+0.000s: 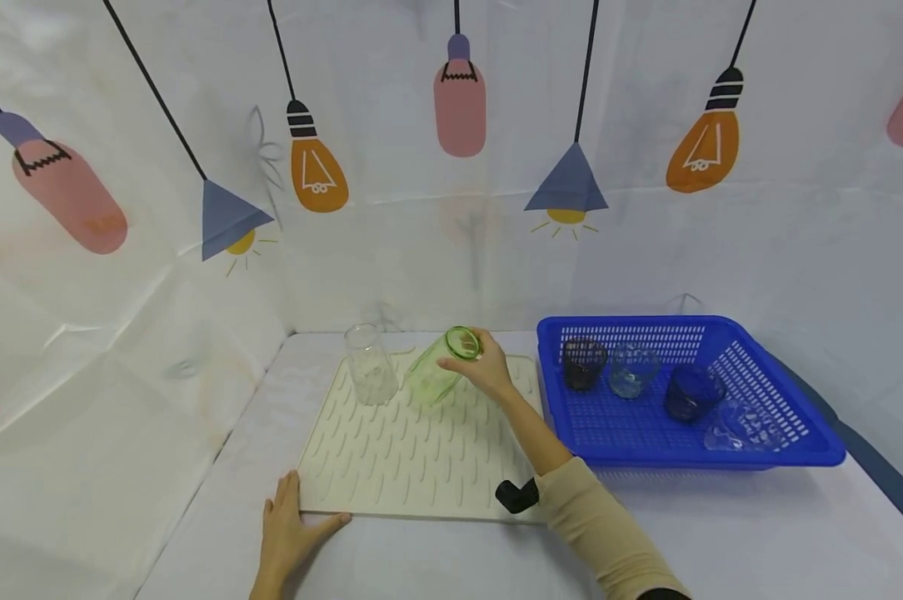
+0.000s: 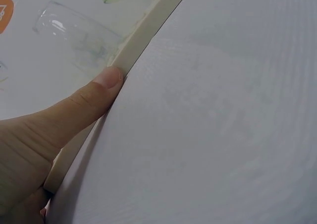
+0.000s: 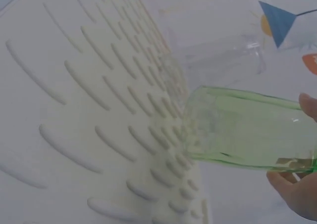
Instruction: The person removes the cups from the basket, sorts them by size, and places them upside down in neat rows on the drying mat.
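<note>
My right hand [image 1: 487, 365] grips a tall green glass [image 1: 435, 375] near its rim, with thumb and fingers on opposite sides. The glass leans, its mouth tipped to the right and its base low over the ridged cream drying mat [image 1: 391, 475]. In the right wrist view, the base of the green glass [image 3: 247, 130] overlaps the mat's ridges. To its left on the mat stands a tall clear glass [image 1: 371, 367], upright. My left hand [image 1: 285, 529] rests at the mat's front left corner, its thumb [image 2: 89, 100] against the front edge and its fingers extended along the left side.
A blue plastic basket [image 1: 669, 457] stands right of the mat, holding several short tumblers, among them a dark brown one [image 1: 583, 367] and a dark blue one [image 1: 693, 393]. Behind the table hangs a white sheet [image 1: 391, 267] printed with lamps.
</note>
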The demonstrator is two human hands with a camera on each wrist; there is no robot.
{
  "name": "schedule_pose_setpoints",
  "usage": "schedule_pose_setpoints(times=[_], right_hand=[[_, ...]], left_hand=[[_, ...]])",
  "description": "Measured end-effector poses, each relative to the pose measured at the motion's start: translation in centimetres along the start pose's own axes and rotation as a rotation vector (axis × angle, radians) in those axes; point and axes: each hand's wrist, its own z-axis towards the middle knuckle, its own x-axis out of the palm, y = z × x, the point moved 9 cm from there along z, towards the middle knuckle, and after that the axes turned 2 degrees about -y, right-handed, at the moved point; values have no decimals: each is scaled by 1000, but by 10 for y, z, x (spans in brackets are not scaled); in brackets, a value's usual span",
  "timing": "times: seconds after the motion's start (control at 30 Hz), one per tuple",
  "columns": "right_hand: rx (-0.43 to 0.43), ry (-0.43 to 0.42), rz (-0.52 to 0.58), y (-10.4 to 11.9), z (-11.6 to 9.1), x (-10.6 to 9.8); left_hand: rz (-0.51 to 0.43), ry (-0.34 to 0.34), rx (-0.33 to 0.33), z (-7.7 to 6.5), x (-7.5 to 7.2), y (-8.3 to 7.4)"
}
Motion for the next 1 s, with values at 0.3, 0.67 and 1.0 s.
schedule_pose_setpoints(times=[0.3, 0.67, 1.0], right_hand=[[-98, 55, -90, 4, 9, 27], [-132, 116, -200, 9, 23, 49], [-118, 286, -338, 15, 34, 66]], left_hand=[[5, 2, -9, 0, 2, 3], [7, -11, -10, 0, -1, 3], [-2, 12, -22, 1, 1, 3]])
